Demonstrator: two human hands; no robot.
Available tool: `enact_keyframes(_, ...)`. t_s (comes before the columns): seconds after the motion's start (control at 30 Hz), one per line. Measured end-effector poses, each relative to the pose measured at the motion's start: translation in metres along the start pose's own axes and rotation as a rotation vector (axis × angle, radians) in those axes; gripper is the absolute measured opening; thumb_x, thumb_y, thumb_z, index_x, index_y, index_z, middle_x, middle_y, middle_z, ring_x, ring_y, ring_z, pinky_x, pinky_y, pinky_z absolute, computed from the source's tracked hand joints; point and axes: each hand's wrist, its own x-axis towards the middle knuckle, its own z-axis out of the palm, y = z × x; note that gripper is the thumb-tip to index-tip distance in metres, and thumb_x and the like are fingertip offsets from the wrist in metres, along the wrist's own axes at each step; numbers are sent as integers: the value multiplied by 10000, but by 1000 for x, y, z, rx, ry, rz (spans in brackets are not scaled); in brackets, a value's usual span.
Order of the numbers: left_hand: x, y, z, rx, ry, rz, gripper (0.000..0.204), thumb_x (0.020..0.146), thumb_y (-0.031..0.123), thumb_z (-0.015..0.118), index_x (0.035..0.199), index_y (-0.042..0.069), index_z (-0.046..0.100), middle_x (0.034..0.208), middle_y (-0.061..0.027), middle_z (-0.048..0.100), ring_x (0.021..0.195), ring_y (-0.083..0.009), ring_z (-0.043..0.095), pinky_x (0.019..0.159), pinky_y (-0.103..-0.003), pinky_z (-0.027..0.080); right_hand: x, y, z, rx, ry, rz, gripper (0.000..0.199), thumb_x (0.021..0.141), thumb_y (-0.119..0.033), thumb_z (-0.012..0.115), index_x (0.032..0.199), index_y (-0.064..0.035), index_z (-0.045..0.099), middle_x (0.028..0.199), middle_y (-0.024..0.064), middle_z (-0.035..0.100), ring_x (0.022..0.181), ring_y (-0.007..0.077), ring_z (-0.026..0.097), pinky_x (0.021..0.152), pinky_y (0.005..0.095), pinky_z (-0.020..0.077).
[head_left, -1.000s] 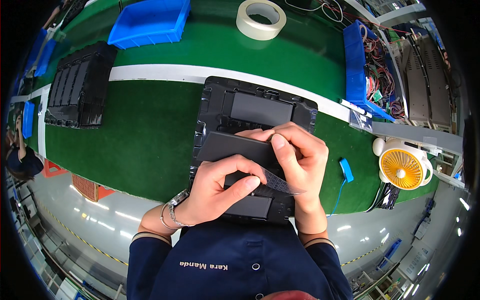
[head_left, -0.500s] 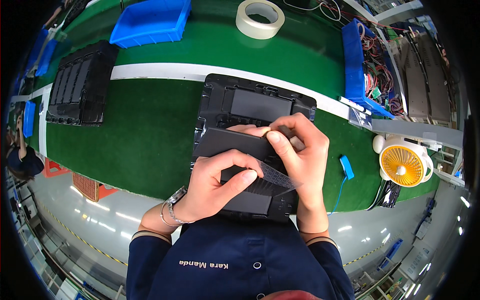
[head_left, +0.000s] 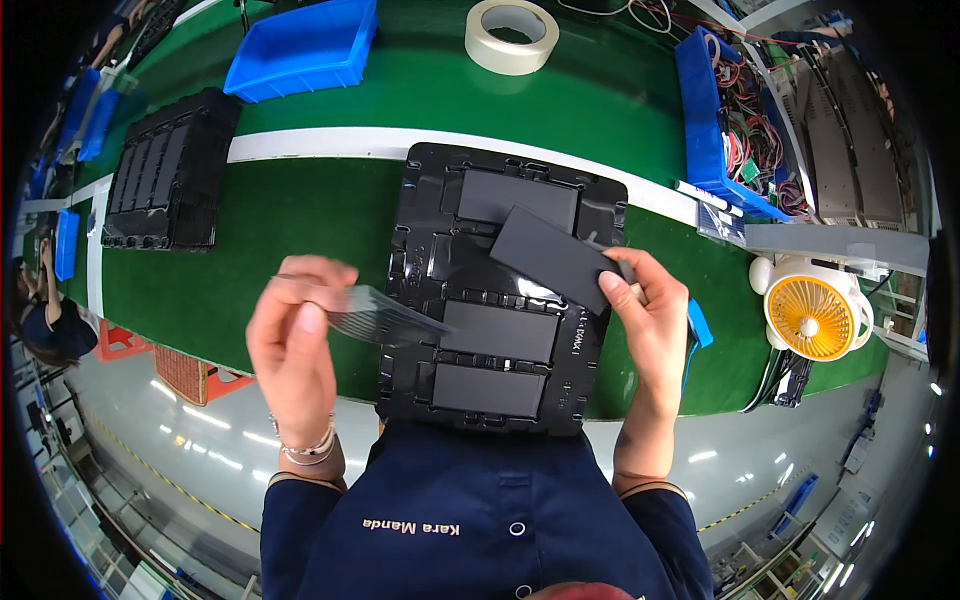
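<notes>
My left hand (head_left: 290,350) is closed, pinching a thin see-through film (head_left: 388,318) that is smeared by motion and trails toward the tray. My right hand (head_left: 652,315) grips a flat black rectangular panel (head_left: 548,256) by its right end, thumb on top. That panel is held tilted over the black moulded plastic tray (head_left: 410,215). In the tray lie a far panel (head_left: 515,200), a nearer one (head_left: 500,332) and a nearest one (head_left: 488,390), all black and rectangular. The tray's second slot from the far side lies partly under the held panel.
A stack of black trays (head_left: 170,170) stands at the left. Farther back are a blue bin (head_left: 300,50) and a roll of pale tape (head_left: 512,38). To the right sit a blue bin of wires (head_left: 700,120), a yellow-and-white fan (head_left: 805,325) and a small blue item (head_left: 699,323).
My hands have moved apart. The film has come away leftward in my left hand, while the panel stays in my right hand and has turned to a slant.
</notes>
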Motion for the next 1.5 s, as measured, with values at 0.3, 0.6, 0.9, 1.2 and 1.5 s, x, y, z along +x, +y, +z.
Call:
enact_keyframes(0.3,3,-1,15,-64,-83,-65,162,944,141,563,962,-13,610,890,-44,567,751,-80,516,601,-204,411,6,-5,38,-437,-25,-233,233,883,-136,663,1104,-70,631,556,89,595,506,246,596,505,345,449)
enact_keyframes(0.6,10,-10,45,-45,-284,-213,82,950,64,574,988,16,628,899,-11,614,732,-27,535,568,-181,436,4,-9,36,-598,61,-333,181,884,-169,672,1009,-66,591,643,88,637,567,278,643,522,361,472)
enact_keyframes(0.9,18,-9,62,98,-378,-199,96,938,85,603,959,8,656,828,-13,631,732,-41,569,593,-191,454,-18,-50,30,-212,-109,-579,37,850,-28,663,842,-3,638,695,77,589,522,194,563,491,302,444)
enact_keyframes(1.2,23,-2,68,205,-425,-126,128,916,96,644,982,-5,685,856,-38,658,743,-81,603,644,-228,490,-9,-43,42,-370,-76,-655,92,840,-76,692,810,-42,612,690,58,568,510,223,569,453,331,430)
enact_keyframes(1.5,23,-4,71,188,-426,-118,123,916,96,647,961,-18,656,861,-45,648,767,-95,604,684,-243,495,-6,-39,42,-375,-71,-650,90,837,-79,693,812,-43,615,705,60,581,515,236,581,446,334,433)
